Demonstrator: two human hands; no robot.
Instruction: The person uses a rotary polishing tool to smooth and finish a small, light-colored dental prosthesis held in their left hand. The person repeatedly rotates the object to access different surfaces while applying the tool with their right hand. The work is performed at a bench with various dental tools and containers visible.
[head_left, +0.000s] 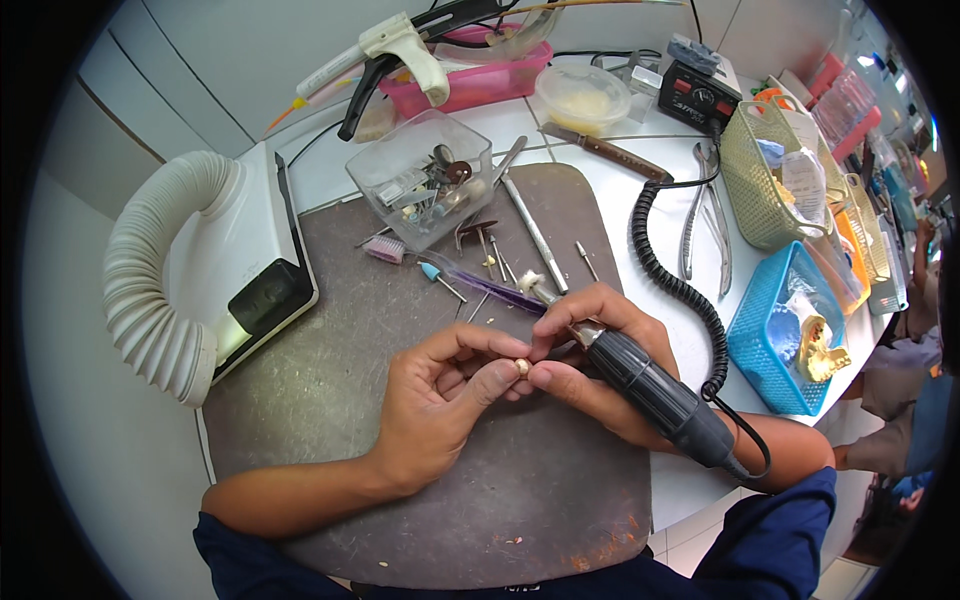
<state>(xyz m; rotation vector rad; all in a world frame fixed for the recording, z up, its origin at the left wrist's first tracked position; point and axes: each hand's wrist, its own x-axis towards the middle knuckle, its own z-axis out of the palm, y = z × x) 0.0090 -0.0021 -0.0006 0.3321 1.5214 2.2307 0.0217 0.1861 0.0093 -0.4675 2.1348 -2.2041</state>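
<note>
A small cream tooth-shaped piece [522, 368] is pinched between the thumb and fingertips of my left hand [425, 410], above the dark worn board [420, 540]. My right hand [632, 322] is closed around a black rotary handpiece [665, 390]. Its metal nose points up and left, ending in a whitish bit [531, 283] that stands apart from the piece. The right thumb and forefinger tips meet the left fingertips beside the piece; whether they touch it is unclear. Beyond my hands lie a blue-tipped bur [430, 272], a purple-handled brush [480, 280] and a metal rod tool [535, 232].
A white suction box [240, 250] with a ribbed hose stands left. Behind the board sits a clear tub [420, 215] of small tools. At right are a coiled cord [645, 235], pliers [708, 225], a control box [698, 98], a blue basket [770, 350] and a cream basket [750, 190].
</note>
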